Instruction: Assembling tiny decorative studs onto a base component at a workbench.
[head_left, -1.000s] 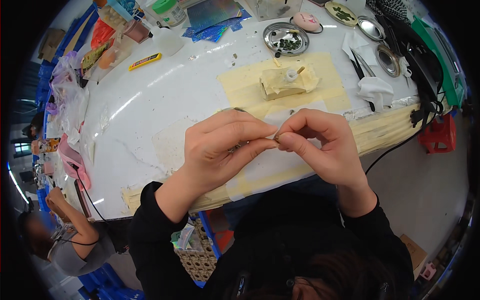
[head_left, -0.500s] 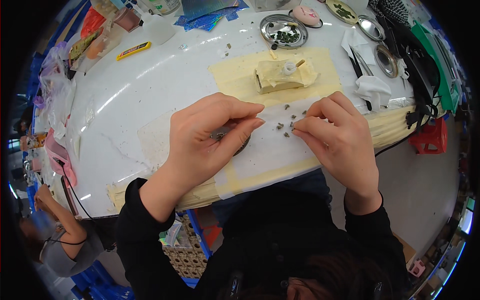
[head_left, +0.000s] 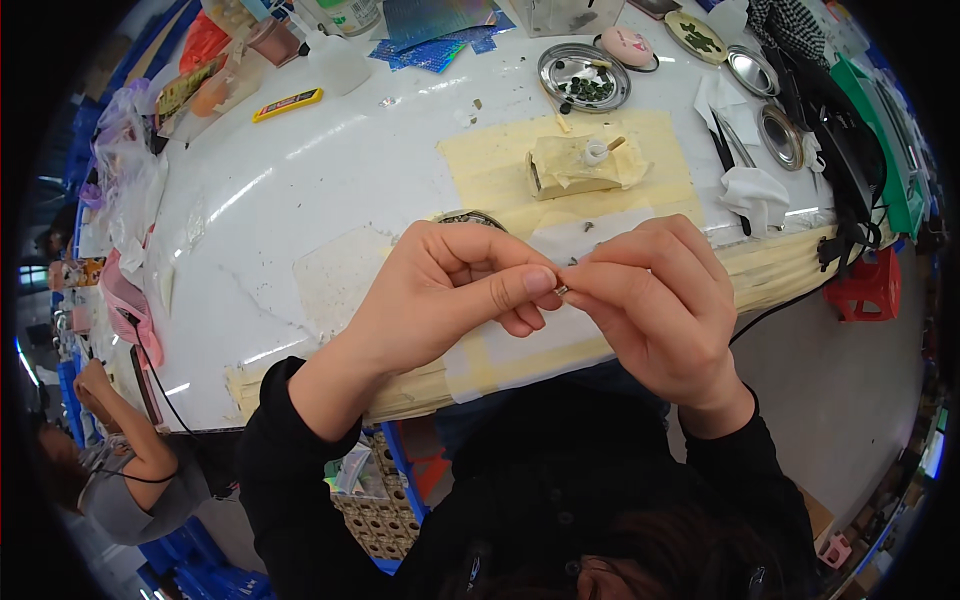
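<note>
My left hand and my right hand meet fingertip to fingertip above the near edge of the white table. Together they pinch a tiny metal piece between thumbs and forefingers; its shape is too small to make out. Under the hands lies a white sheet taped down with yellowish tape, with a few dark specks on it. A round dark dish peeks out behind my left hand. Farther back a tan block with a small white cup on it rests on a yellow mat.
A metal dish with dark bits, a pink oval object, more round tins, tweezers and white cloths sit at the back right. A yellow tool and bags lie at the left. Another person crouches at the lower left. A red stool stands at the right.
My hands, apart half a second ago over the white sheet, have come together and now pinch the tiny piece between their fingertips, closer to the camera.
</note>
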